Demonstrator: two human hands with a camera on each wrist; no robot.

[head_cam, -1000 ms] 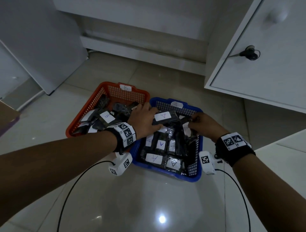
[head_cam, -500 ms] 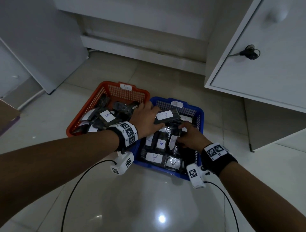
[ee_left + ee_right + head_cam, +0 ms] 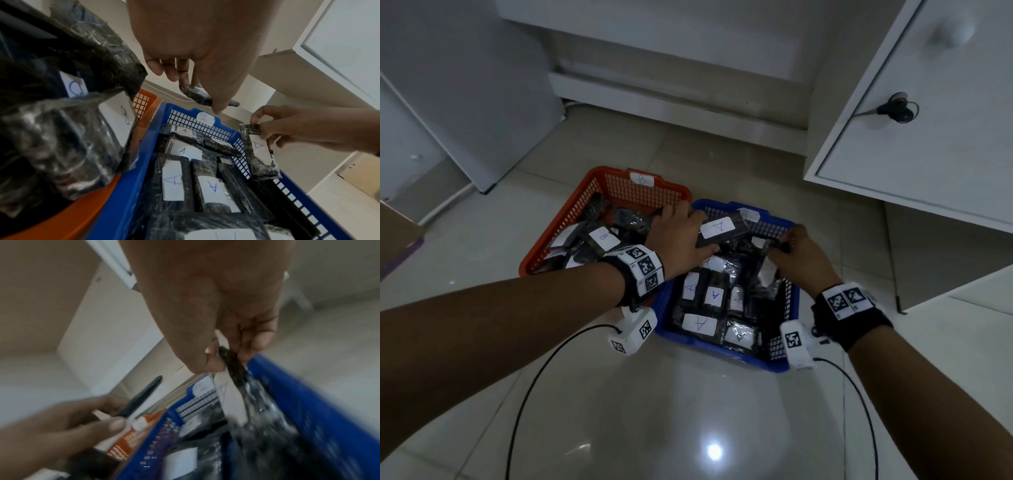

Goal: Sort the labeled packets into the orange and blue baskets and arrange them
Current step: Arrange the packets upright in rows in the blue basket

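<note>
An orange basket (image 3: 619, 192) tagged B and a blue basket (image 3: 722, 349) tagged A sit side by side on the floor, both holding several black packets with white labels. My left hand (image 3: 681, 236) grips a black packet labeled A (image 3: 717, 229) above the blue basket's far end. My right hand (image 3: 801, 253) pinches the top edge of another A packet (image 3: 260, 152), which hangs upright over the blue basket's right side (image 3: 242, 146). In the right wrist view that packet (image 3: 236, 386) is blurred.
A white cabinet door (image 3: 914, 137) with a key in its lock stands open at the right, above the floor. A white panel (image 3: 465, 102) leans at the left. Wrist-camera cables (image 3: 534, 394) trail over the glossy tiles in front of the baskets.
My right hand went down into the blue basket, then rose to its right side pinching a packet. My left hand kept its A packet nearly still.
</note>
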